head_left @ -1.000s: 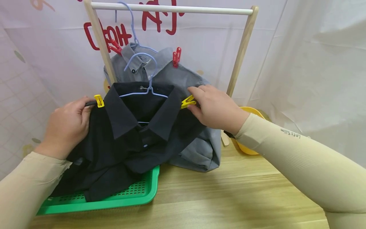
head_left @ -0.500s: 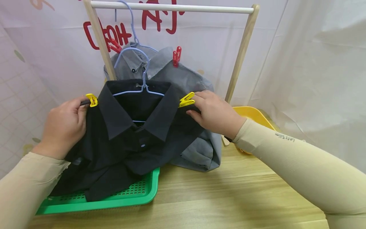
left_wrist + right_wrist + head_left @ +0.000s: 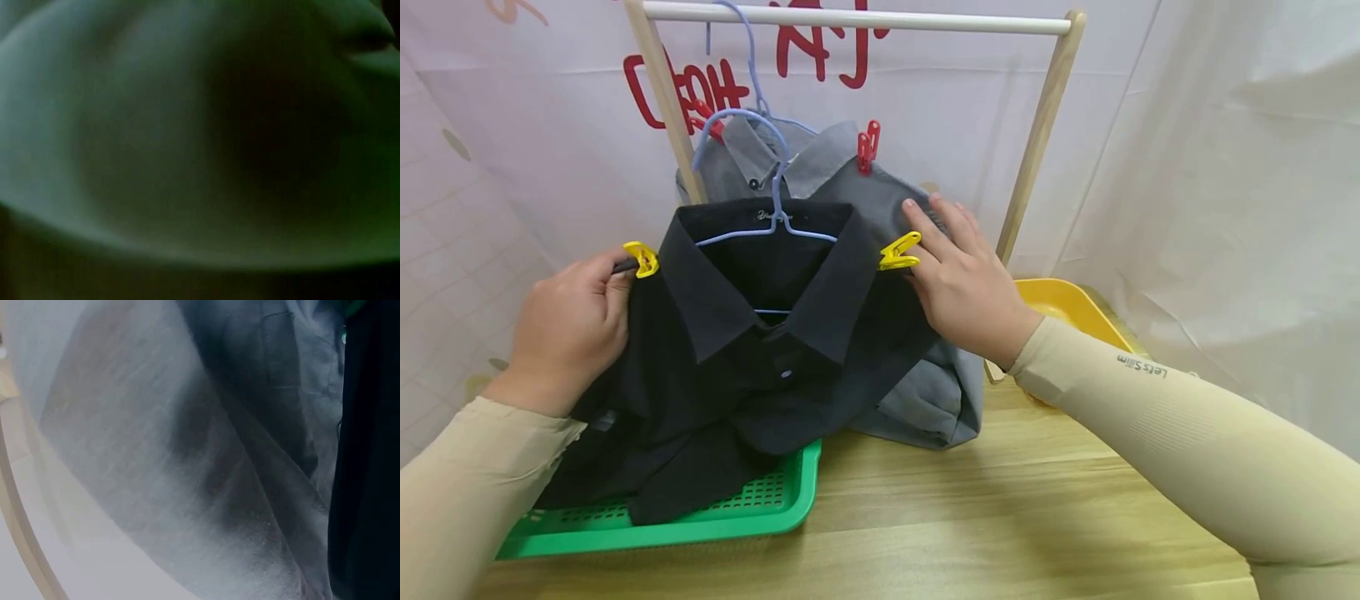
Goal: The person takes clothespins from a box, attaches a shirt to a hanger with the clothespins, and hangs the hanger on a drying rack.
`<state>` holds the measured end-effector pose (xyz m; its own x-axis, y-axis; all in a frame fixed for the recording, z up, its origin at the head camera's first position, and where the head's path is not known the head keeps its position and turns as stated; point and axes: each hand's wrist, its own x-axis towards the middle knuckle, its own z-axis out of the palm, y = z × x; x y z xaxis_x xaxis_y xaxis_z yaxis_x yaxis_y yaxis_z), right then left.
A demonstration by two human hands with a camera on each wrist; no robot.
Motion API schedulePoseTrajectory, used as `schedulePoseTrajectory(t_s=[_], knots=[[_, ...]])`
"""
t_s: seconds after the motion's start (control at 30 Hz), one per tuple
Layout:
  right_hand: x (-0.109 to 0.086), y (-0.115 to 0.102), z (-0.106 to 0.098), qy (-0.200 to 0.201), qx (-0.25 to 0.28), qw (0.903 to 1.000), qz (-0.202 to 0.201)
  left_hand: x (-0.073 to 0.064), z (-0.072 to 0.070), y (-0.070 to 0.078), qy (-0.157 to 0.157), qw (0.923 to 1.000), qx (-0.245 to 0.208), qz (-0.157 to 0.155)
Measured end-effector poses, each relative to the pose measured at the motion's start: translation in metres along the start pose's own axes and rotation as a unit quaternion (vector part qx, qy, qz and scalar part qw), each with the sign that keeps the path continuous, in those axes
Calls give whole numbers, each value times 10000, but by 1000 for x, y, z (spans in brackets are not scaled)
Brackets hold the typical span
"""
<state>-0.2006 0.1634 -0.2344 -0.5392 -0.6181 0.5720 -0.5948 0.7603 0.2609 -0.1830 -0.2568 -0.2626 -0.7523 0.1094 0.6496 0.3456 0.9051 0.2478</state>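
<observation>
In the head view a black collared shirt hangs spread on a light blue hanger, its hook upright above the collar. My left hand grips the shirt's left shoulder beside a yellow clothespin. A second yellow clothespin sits on the other shoulder. Right next to it, my right hand lies with fingers extended over the shoulder's edge, overlapping the grey shirt behind; its thumb is hidden. The left wrist view is a dark blur. Grey cloth fills most of the right wrist view, with black fabric along its right edge.
A grey shirt with red clothespins hangs from the wood-and-white rack behind. Under the black shirt lies a green basket on the wooden table. A yellow container stands behind the right forearm.
My right fingers have let go of the yellow clothespin on the right shoulder and straightened out. The hanger and collar shifted slightly left and up. The left hand keeps its grip.
</observation>
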Motion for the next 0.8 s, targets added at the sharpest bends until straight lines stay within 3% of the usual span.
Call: schedulePoseTrajectory(t_s=[0.27,0.47,0.63,0.8], knots=[[-3,3,3,608,359,9974,-134,3,-5,3,-526,9984,193,88],[-7,4,4,591,656,9961,28,7,-8,-2,-1136,9934,9,138],[-10,6,4,443,866,9949,265,8,-15,-17,-1671,9854,-277,-170],[-13,8,6,462,1024,9927,428,8,-23,-42,-2256,9718,-81,-689]])
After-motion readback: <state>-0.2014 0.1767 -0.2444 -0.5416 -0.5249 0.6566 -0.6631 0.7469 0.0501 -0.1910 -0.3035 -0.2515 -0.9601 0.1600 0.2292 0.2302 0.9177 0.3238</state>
